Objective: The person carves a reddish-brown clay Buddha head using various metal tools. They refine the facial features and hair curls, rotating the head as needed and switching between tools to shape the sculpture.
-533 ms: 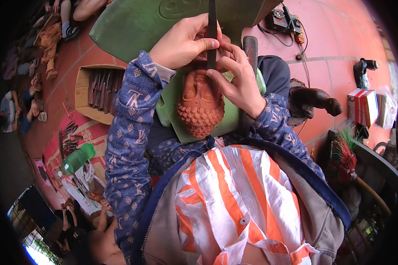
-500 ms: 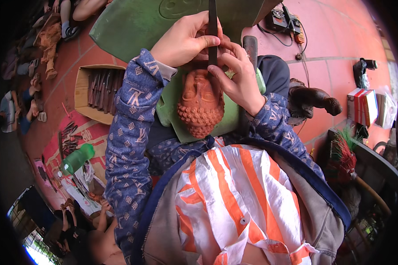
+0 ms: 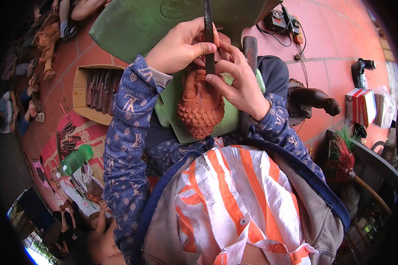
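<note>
Left hand (image 3: pixel 179 46) pinches a dark chisel (image 3: pixel 208 31); right hand (image 3: pixel 239 84) closes on its lower shaft; the reddish carved head (image 3: pixel 201 106) lies just beneath both hands, on a green pad (image 3: pixel 168 110).

Floor (image 3: pixel 336 26): red tiles with pale joints. On it, at left, an open shallow wooden box (image 3: pixel 82 95) filled with carving tools. Nearer, a patterned mat (image 3: pixel 82 132) carrying loose tools and a green bottle (image 3: pixel 75 160) on its side. Upper right: a small device with cables (image 3: pixel 282 20). At right, a red-and-white box (image 3: pixel 357 106).
</note>
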Action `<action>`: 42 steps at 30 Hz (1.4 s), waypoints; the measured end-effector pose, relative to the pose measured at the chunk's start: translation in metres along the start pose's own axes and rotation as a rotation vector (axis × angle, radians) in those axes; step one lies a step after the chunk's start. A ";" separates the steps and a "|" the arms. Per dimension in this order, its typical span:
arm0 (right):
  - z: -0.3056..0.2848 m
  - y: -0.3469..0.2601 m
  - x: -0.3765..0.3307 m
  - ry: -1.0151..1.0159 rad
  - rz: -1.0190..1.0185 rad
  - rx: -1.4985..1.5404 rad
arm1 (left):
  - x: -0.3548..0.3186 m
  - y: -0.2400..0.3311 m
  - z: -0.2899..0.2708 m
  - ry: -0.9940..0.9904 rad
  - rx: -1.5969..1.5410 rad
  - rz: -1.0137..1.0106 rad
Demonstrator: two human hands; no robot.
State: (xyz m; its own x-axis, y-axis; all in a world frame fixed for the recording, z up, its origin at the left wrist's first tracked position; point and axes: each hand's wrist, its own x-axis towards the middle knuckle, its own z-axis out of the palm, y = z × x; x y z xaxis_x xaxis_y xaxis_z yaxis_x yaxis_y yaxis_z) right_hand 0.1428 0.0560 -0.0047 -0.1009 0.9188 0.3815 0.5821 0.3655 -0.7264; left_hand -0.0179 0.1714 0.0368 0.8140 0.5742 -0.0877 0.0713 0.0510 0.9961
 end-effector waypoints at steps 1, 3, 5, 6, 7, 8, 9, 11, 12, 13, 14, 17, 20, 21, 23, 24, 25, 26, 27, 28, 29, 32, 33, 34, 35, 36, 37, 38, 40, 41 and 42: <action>0.000 0.001 0.000 -0.008 0.018 -0.030 | 0.003 -0.004 -0.001 0.011 -0.001 0.028; 0.002 0.004 0.003 -0.003 0.139 0.047 | 0.007 -0.006 -0.002 0.016 0.002 0.056; 0.001 0.001 0.003 -0.009 0.175 0.064 | 0.009 -0.006 -0.003 0.004 0.010 0.059; 0.001 0.000 0.001 -0.004 0.116 0.041 | 0.007 -0.006 -0.002 0.000 -0.007 0.044; 0.001 -0.001 0.000 0.001 0.056 0.018 | 0.002 -0.005 -0.001 -0.005 -0.024 0.028; 0.001 -0.001 -0.001 0.006 -0.002 -0.006 | -0.001 -0.005 -0.001 -0.010 -0.042 0.012; 0.002 0.000 0.000 0.006 -0.010 -0.032 | 0.000 -0.007 -0.003 0.000 -0.049 0.020; 0.004 0.001 0.002 0.006 0.092 0.027 | 0.004 -0.009 -0.005 0.018 -0.057 0.067; 0.004 0.001 0.002 0.005 0.142 0.054 | 0.007 -0.010 -0.007 0.029 -0.062 0.091; 0.005 0.001 0.002 0.003 0.143 0.051 | 0.010 -0.015 -0.006 0.038 -0.042 0.181; 0.005 0.000 0.002 0.000 0.144 0.048 | 0.007 -0.016 -0.007 0.037 -0.061 0.142; 0.003 0.000 -0.001 0.017 0.046 0.003 | -0.001 -0.008 -0.004 -0.010 -0.049 0.030; 0.002 0.000 0.000 0.020 0.039 0.000 | 0.001 -0.008 -0.002 0.020 -0.050 0.058; 0.003 0.002 0.001 0.026 0.095 0.040 | 0.004 -0.008 -0.002 0.029 -0.016 0.069; 0.005 0.005 0.003 0.020 0.180 0.109 | 0.009 -0.007 -0.003 0.048 0.054 0.089; 0.003 0.005 0.001 0.009 0.143 0.104 | 0.009 -0.005 -0.002 0.029 0.032 0.064; 0.001 0.004 -0.001 -0.001 0.107 0.099 | 0.005 -0.002 0.001 0.010 0.010 0.039; 0.000 0.003 -0.003 -0.012 0.070 0.094 | 0.003 0.001 0.003 -0.009 -0.012 0.014; 0.001 -0.001 -0.003 0.005 0.029 0.108 | -0.001 0.003 0.004 0.002 0.004 -0.001; 0.001 0.000 -0.003 0.018 0.041 0.085 | 0.001 0.002 0.005 0.011 0.004 0.010; 0.002 0.002 -0.003 0.031 0.052 0.061 | 0.004 0.000 0.005 0.020 0.004 0.022; 0.005 0.006 0.000 0.043 0.171 0.113 | 0.012 -0.003 -0.001 0.026 0.070 0.060; 0.003 0.005 -0.002 0.030 0.169 0.126 | 0.012 -0.003 0.001 0.004 0.060 0.037; 0.002 0.005 -0.004 0.017 0.167 0.139 | 0.012 -0.001 0.002 -0.018 0.050 0.014; 0.003 0.005 -0.005 0.028 0.075 0.129 | 0.009 0.003 0.002 -0.038 0.043 -0.007; 0.003 0.005 -0.005 0.032 0.072 0.108 | 0.009 0.002 0.002 -0.040 0.045 -0.010; 0.004 0.005 -0.006 0.035 0.069 0.088 | 0.009 0.000 0.003 -0.043 0.047 -0.014; 0.004 0.005 -0.006 0.039 0.065 0.068 | 0.010 -0.002 0.002 -0.045 0.050 -0.017; 0.005 0.008 0.000 0.047 0.199 0.117 | 0.015 -0.005 0.000 -0.028 0.040 0.026; 0.006 0.008 -0.001 0.051 0.203 0.148 | 0.016 -0.005 0.000 -0.025 0.035 0.043; 0.006 0.009 -0.001 0.061 0.208 0.176 | 0.019 -0.002 0.000 -0.028 0.033 0.061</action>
State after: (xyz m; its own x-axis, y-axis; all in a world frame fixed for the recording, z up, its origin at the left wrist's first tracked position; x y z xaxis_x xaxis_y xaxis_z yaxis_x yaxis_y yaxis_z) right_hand 0.1437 0.0595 -0.0151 0.0580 0.9681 0.2438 0.4351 0.1953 -0.8790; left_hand -0.0026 0.1818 0.0329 0.8333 0.5522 -0.0267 0.0393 -0.0110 0.9992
